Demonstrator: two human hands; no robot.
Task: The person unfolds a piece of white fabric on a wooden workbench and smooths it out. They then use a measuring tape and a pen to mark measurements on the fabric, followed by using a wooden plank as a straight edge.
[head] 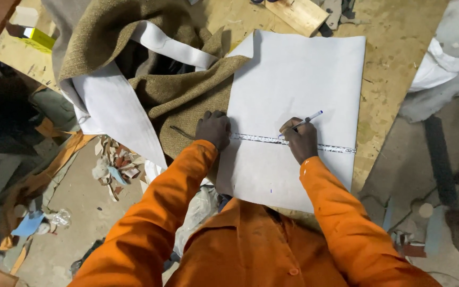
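left hand (pixel 213 129): fingers curled together, pressing down the near end of the tape measure (pixel 293 142) at the sheet's left edge
right hand (pixel 299 139): fingers clamped on pen (pixel 304 121), tip at the tape
tape measure: flat across white sheet (pixel 304 74), left to right
white sheet: on plywood table (pixel 394 58), olive-brown fabric (pixel 187 90) just beside its left edge
sleeves: orange
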